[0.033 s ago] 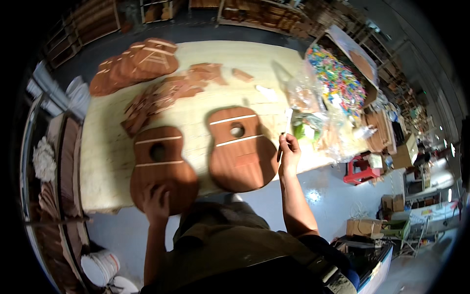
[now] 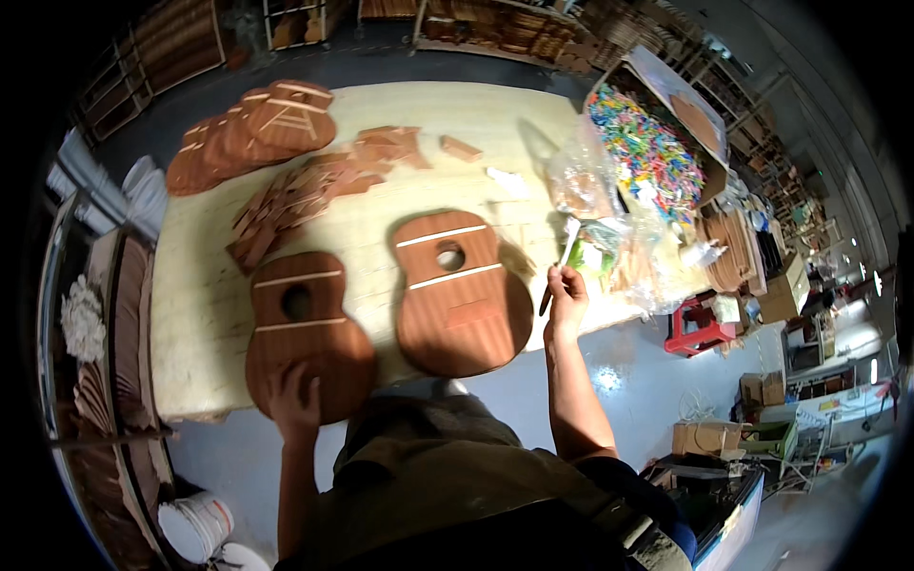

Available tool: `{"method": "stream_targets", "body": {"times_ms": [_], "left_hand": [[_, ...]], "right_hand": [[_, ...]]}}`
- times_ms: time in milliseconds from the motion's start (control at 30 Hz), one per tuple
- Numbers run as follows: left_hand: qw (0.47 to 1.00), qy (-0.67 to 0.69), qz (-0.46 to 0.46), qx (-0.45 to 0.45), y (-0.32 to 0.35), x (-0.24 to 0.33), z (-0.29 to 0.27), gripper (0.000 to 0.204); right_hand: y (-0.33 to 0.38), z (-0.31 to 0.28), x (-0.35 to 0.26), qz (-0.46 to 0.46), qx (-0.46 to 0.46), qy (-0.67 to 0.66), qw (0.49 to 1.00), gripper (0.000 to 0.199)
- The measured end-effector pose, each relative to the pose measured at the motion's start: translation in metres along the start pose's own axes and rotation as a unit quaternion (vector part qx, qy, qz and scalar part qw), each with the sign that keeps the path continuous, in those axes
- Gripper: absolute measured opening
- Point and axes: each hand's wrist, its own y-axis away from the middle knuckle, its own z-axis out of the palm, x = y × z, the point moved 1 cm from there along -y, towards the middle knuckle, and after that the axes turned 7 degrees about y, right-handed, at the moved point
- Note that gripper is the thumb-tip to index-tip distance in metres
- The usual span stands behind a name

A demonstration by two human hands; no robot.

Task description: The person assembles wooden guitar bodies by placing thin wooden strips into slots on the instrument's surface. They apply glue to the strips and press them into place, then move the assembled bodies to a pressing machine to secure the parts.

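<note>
Two small guitar-shaped wooden plates, reddish brown with round sound holes and pale cross strips, lie side by side on the table. On the lower part of the left guitar plate (image 2: 328,357) rests my left hand (image 2: 295,398), fingers apart, grasping nothing. The right guitar plate (image 2: 447,314) carries a small rectangular wood patch (image 2: 473,311) below its hole. Just right of that plate, my right hand (image 2: 567,299) is closed around a slim tool (image 2: 570,244) with a pale upper end and a dark lower end. Its exact kind is too small to tell.
Thin wood pieces (image 2: 309,188) are heaped beyond the plates on the pale table (image 2: 195,314). More guitar plates (image 2: 286,124) are stacked far left. At right are clear plastic bags (image 2: 581,181), a box of colourful small pieces (image 2: 647,152) and a red stool (image 2: 698,328).
The whole view has shifted slightly, so the plates appear a little further left. My right hand and the slim tool have moved slightly right; my left hand stays on the left plate.
</note>
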Motion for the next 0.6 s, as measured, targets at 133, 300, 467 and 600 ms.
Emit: {"method": "stream_targets", "body": {"times_ms": [133,300,467,600], "left_hand": [[0.991,-0.027,-0.009,0.131,-0.017,0.018,0.010,0.044],[0.922,0.334,-0.166,-0.102,-0.027,0.088,0.077,0.038],[0.896,0.361,-0.055,-0.253,-0.044,0.180,0.143,0.025],[0.917,0.318,-0.062,-0.232,-0.038,0.174,0.169,0.022]], "right_hand": [[-0.056,-0.076,0.048,0.058,0.113,0.056,0.990,0.010],[-0.084,-0.107,0.095,0.172,0.028,0.069,0.982,0.017],[-0.103,-0.103,0.041,-0.129,0.144,0.148,0.970,0.027],[-0.208,-0.067,-0.053,-0.275,0.041,0.130,0.952,0.019]]}}
